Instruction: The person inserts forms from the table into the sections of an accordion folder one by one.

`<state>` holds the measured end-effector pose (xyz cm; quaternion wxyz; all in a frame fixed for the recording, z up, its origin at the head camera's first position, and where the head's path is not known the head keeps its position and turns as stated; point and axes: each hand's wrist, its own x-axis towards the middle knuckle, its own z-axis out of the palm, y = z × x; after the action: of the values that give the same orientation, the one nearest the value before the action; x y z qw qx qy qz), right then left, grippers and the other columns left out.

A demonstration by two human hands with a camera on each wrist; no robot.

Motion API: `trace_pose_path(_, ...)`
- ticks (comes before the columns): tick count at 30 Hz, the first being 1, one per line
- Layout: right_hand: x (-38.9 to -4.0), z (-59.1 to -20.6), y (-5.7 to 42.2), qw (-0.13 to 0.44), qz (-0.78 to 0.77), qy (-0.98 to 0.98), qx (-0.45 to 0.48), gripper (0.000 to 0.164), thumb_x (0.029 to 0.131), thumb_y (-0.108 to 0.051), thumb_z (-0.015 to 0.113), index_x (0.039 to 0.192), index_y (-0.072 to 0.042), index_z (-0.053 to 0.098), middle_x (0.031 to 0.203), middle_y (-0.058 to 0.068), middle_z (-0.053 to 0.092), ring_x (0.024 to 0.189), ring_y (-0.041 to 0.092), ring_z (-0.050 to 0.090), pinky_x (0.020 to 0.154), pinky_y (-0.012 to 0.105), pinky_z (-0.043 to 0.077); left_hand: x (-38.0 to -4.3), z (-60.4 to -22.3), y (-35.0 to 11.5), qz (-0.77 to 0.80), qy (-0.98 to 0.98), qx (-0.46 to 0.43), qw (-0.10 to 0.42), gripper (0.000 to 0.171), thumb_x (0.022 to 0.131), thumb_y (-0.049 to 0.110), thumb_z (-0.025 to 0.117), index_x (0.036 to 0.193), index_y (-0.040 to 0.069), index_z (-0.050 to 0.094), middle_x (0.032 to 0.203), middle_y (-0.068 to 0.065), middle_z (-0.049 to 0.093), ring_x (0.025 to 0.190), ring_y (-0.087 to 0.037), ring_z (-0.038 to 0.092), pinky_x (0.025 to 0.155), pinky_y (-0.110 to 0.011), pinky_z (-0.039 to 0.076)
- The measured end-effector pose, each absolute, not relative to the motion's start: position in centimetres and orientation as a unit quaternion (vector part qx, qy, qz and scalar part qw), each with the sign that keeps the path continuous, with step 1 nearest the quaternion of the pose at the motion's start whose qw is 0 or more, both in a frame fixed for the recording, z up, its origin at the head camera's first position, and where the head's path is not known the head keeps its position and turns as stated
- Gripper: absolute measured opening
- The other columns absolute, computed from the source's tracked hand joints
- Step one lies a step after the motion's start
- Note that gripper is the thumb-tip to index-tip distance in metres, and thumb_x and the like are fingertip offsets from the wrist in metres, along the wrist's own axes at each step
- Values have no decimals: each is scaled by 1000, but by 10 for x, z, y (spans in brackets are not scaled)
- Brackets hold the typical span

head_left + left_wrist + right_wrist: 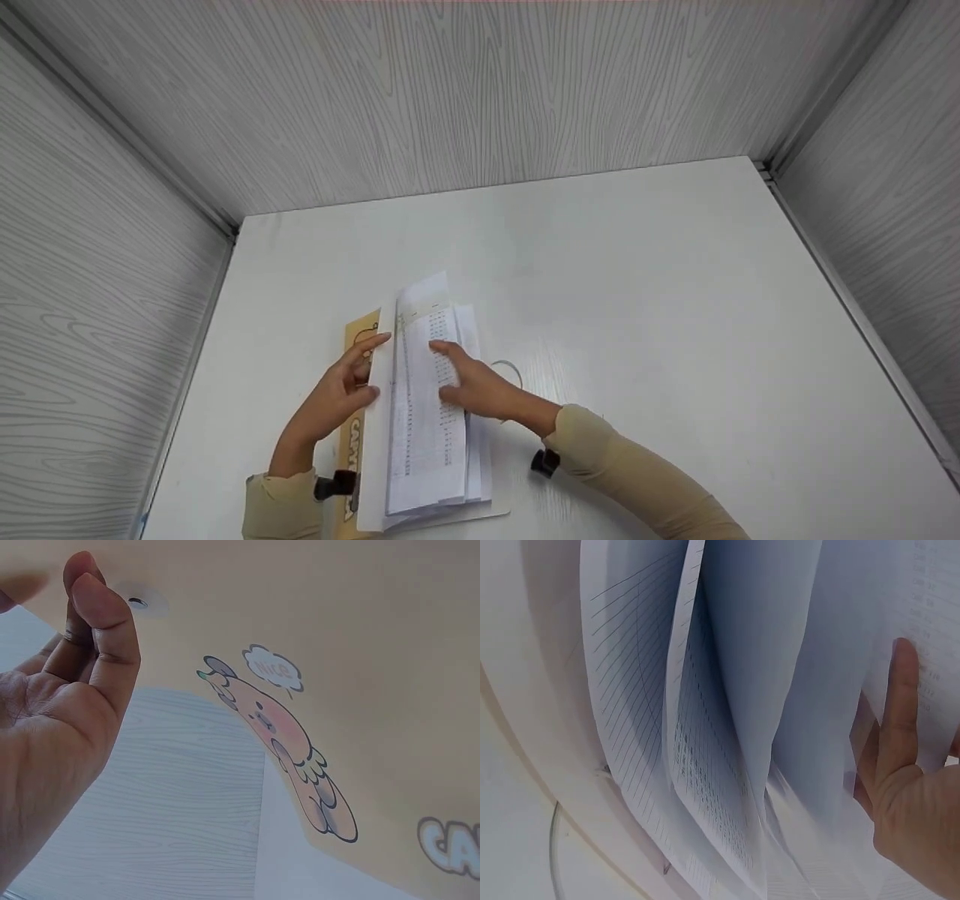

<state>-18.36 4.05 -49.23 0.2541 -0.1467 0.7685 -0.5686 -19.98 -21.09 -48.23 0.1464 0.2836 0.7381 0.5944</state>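
Note:
A yellow folder (349, 442) with cartoon print and lettering stands partly opened near the front of the table, its pale inner flap (379, 450) raised. My left hand (334, 394) holds that flap at its left edge, thumb and index finger reaching over it. The left wrist view shows the cover (360, 652), a snap button (138, 603) close to the curled fingers. Printed paper sheets (427, 442) fill the folder. My right hand (480, 386) grips the right edge of the front sheets, some fingers behind them. In the right wrist view, more sheets (720, 802) fan apart beside the hand.
A thin curved band (512, 366) shows behind the right wrist. Small black wrist cameras (545, 463) sit at both sleeves. The white table (637, 300) extends to the back and right, bounded by grey wood-grain panels (465, 97).

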Motion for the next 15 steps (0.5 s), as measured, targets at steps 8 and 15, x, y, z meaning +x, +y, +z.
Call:
trace_pose_path(8,-182,-484,59,281,-596,740,-135,69,94,-8,55,152,-23,21,141,2,49,90,20,70,64,45,57,-200,-483,-213,601,725,290,169,67,84,-12,50,147,-7,26,74,1,43,71,-1,45,63,-19,42)
trace_pose_path(15,-182,-484,53,292,-589,742,-130,68,94,-2,53,152,-21,21,144,6,47,89,21,71,61,36,58,-201,-483,-212,596,734,277,172,68,83,-12,49,147,-5,28,73,3,42,66,-1,46,61,-18,43)
